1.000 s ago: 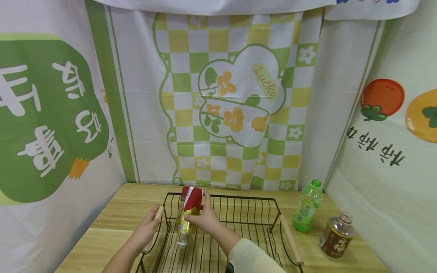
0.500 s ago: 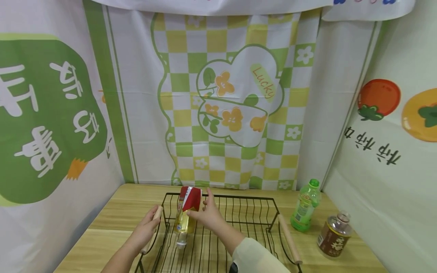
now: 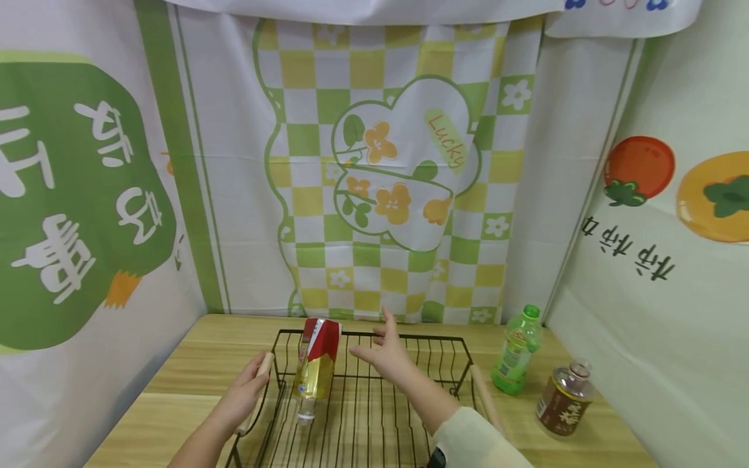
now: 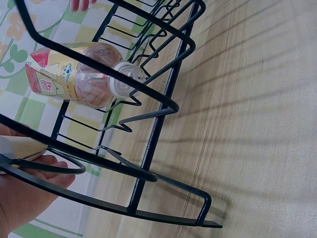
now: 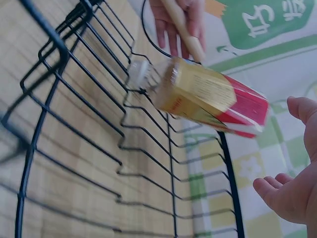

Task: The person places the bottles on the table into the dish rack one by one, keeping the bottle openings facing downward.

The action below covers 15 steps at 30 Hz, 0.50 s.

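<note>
Red-and-gold bottle leans cap-down in the wire rack's far left, its footing hard to judge, so the left hand, curled round the left wooden handle, should hold steady while the right hand, empty with thumb and fingers apart, clears it cleanly.

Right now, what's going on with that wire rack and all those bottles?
Someone's left grip is holding a handle of the rack. A gold bottle is in the rack, upside down and tilted. The right grip is beside that bottle but isn't touching it. Two more, a green bottle and a brown bottle, stand on the table, outside the rack on the right.
</note>
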Motion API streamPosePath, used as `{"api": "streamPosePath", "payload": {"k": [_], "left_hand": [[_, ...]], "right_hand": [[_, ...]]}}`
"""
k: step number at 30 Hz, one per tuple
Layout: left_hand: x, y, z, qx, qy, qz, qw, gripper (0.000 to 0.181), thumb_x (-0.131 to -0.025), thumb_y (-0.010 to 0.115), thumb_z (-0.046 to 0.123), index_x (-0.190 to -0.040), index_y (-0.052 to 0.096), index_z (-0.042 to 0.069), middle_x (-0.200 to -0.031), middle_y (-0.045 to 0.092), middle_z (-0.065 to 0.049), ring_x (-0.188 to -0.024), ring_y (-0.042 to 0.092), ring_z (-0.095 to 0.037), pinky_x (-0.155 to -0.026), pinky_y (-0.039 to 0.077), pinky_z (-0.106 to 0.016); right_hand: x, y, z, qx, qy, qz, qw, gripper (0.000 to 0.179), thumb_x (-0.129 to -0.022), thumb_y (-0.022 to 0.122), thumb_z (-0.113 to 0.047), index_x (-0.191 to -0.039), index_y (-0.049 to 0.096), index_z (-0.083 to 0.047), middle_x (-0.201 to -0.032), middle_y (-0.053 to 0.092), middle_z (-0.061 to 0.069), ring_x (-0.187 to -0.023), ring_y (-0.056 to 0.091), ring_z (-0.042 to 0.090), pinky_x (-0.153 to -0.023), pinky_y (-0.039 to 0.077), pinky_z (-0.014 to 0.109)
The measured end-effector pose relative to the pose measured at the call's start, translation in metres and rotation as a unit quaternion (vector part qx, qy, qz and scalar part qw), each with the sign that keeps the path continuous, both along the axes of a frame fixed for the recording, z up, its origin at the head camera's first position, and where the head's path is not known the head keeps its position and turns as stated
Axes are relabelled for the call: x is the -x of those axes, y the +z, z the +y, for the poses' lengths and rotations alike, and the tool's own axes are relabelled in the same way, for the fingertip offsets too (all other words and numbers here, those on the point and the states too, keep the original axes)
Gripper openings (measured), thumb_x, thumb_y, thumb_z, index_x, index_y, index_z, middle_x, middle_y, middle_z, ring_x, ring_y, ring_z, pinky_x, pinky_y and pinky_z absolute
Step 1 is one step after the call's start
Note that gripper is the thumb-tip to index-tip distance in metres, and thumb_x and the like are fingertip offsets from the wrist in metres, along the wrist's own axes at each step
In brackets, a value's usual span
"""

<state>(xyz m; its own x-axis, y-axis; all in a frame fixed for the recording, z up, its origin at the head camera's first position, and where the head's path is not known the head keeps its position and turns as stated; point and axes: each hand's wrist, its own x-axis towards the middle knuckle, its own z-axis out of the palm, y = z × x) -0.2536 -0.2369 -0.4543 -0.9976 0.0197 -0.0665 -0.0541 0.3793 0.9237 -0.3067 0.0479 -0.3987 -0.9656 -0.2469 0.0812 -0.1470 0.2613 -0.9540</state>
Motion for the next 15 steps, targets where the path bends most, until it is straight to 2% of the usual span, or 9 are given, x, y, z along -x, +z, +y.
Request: {"api": "streamPosePath", "payload": {"k": [4,15], "left_hand": [[0.002,0.000,0.001,-0.005,-0.003,-0.001,1.0000,0.062,-0.106,0.032,0.020,-0.156,0.002,0.000,-0.159,0.003,-0.033,-0.146,0.006,-0.052,-0.116,0.009,-0.065],[0.004,-0.001,-0.002,-0.017,-0.010,-0.007,0.9998,0.062,-0.106,0.031,0.020,-0.156,0.001,-0.002,-0.159,0.002,-0.033,-0.146,0.002,-0.052,-0.117,0.004,-0.065]], "right_hand": [[-0.001,0.006,0.025,-0.004,-0.017,0.008,0.9998,0.108,-0.085,0.077,-0.028,-0.158,-0.002,-0.017,-0.151,0.033,0.029,-0.138,0.036,0.049,-0.107,0.038,0.064],[-0.014,0.018,0.093,-0.020,-0.059,0.026,0.9977,0.104,-0.089,0.072,-0.022,-0.158,-0.006,-0.015,-0.153,0.025,0.031,-0.141,0.029,0.049,-0.111,0.034,0.062]]}}
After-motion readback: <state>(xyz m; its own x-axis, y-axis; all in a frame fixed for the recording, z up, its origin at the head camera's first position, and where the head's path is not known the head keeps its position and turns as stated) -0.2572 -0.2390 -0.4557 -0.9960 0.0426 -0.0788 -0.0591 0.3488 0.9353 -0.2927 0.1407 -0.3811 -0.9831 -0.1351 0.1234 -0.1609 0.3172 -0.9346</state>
